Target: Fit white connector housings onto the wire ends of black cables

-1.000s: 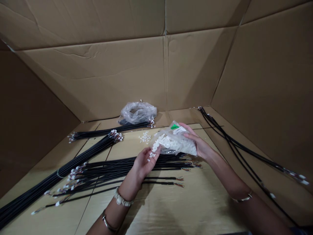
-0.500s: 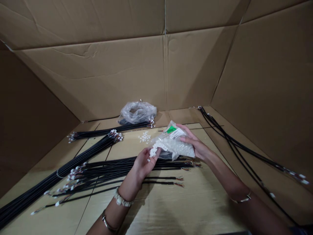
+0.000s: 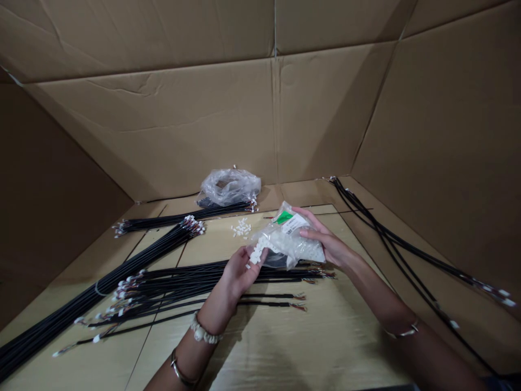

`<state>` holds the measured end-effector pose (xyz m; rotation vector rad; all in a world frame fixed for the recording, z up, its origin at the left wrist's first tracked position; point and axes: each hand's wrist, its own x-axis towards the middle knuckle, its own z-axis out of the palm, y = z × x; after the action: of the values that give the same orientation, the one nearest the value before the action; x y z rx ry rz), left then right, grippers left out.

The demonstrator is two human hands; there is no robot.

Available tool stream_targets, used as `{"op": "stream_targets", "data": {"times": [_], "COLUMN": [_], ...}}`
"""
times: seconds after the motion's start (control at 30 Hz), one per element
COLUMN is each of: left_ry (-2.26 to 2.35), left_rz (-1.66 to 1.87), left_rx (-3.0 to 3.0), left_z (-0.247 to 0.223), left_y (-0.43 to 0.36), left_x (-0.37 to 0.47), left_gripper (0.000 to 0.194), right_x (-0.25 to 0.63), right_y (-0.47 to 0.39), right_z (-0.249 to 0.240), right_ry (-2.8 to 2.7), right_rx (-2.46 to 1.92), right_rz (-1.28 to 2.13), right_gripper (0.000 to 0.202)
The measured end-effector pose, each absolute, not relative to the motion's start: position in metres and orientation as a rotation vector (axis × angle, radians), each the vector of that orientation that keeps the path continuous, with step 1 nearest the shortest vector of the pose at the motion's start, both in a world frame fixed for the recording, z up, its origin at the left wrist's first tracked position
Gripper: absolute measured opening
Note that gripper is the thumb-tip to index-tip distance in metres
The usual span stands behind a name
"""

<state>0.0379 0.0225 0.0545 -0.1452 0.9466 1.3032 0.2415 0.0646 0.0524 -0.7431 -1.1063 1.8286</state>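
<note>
A clear, crinkled plastic bag of small white plastic pieces (image 3: 303, 247) sits just right of the frame's centre, raised over the pale yellow, faintly glossy work board (image 3: 345, 336). Its film is thin and wrinkled, bulging with the pieces toward the lower right, and a bright green sticker (image 3: 284, 216) and a white printed label (image 3: 294, 223) lie near its upper corner. The bag's long axis runs roughly across the picture, with its narrower end pointing left and slightly down. The right hand (image 3: 328, 243) grips the bag from the right, thumb on the front and fingers behind. The left hand (image 3: 240, 271) is cupped palm up beneath the narrow end, fingers loosely curled, with small blocky white pieces (image 3: 256, 253) at its palm and fingertips; which of these lie inside the film cannot be told. A loose scatter of white pieces (image 3: 241, 228) rests on the board just above and left of the bag. Below it, smooth black cables with white connectors and bare coloured wire ends (image 3: 183, 279) stretch sideways, partly hidden by the left hand. Ribbed-looking, creased brown cardboard walls (image 3: 195, 119) fill the upper frame.
</note>
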Motion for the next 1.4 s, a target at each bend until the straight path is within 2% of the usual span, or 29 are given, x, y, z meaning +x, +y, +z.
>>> {"op": "stream_targets", "data": {"times": [0.9,1.17,1.4], "left_ry": [0.888,0.822,0.867], "left_rz": [1.290,1.252,1.266], "left_rx": [-0.240,-0.229,-0.184], "left_z": [0.0559,0.0549,0.0550], "left_y": [0.0224,0.0215,0.0224], "left_x": [0.0361,0.0334,0.0342], "left_gripper": [0.051,0.054,0.053], "right_x": [0.2417,0.2444,0.2437], "right_y": [0.0691,0.0738,0.0738], "right_z": [0.0500,0.0453,0.0458], "right_ry": [-1.032,-0.937,-0.864], "right_rx": [-0.729,-0.678,-0.669], "right_rz": [1.837,1.816,1.859], "right_gripper": [0.063,0.052,0.055]}}
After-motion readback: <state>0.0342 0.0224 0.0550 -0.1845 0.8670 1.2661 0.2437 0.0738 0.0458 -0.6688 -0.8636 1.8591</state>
